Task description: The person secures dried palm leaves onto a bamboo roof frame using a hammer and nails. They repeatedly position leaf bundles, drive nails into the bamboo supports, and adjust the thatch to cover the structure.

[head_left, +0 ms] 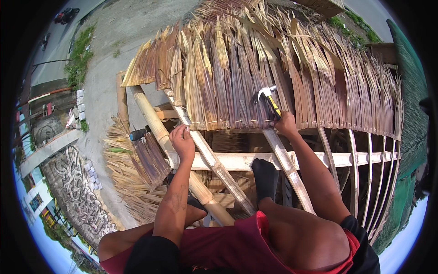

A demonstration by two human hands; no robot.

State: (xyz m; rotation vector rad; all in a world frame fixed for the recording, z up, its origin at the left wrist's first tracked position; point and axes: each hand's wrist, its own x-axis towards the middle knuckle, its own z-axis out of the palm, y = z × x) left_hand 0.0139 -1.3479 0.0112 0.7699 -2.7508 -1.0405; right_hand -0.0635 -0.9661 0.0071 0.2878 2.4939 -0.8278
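One thick, round, yellow-tan bamboo pole point(155, 119) slants past, just left of the left hand point(183, 141). From this remote post I see that hand's fingers curled inward over a flat, pale split-bamboo slat point(223, 173), at the thatch's lower edge; I cannot tell whether they pinch something small.

Rightward spreads the brown-and-straw panel of dried, layered leaves point(235, 93), lying across the slats. I judge it light for its breadth, springy along the strips but brittle at the loose tips, which would split under a hard pull. I would take hold along the stitched lower edge, where it looks firmest.

Near that edge, farther right, is the steel-headed claw hammer with a yellow-and-black handle point(270, 100), its head above the leaves. The right hand point(286, 123) has its fingers closed around the handle's lower end. I expect it to be head-heavy and rigid, so that low hold suits a swing.
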